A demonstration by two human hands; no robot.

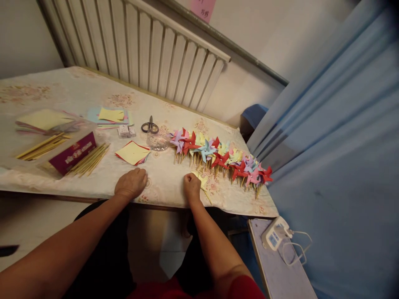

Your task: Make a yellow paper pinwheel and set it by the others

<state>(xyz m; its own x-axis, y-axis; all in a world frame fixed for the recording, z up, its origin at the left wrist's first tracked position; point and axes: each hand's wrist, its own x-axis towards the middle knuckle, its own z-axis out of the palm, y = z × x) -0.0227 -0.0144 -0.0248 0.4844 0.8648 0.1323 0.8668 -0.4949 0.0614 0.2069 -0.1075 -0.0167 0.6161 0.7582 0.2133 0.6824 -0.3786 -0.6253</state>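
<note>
Curled into a loose fist, my left hand (131,182) rests on the tablecloth near the front edge, with nothing visible in it. Just beyond it lies a stack of square paper (133,153), yellow on top with red beneath. My right hand (192,187) is also closed in a fist on the cloth. A yellow paper pinwheel (203,181) on a thin stick lies directly beside it, partly hidden by the hand. Behind and to the right, a long row of finished pinwheels (221,160) in red, yellow, blue, pink and purple lies on the table.
Black-handled scissors (150,126) and a clear container of small pins (159,143) lie mid-table. Small white boxes (126,131), coloured paper (107,116), wooden sticks (89,160) and a purple-labelled package (73,153) are leftward. A white power adapter (276,234) sits on a side stand.
</note>
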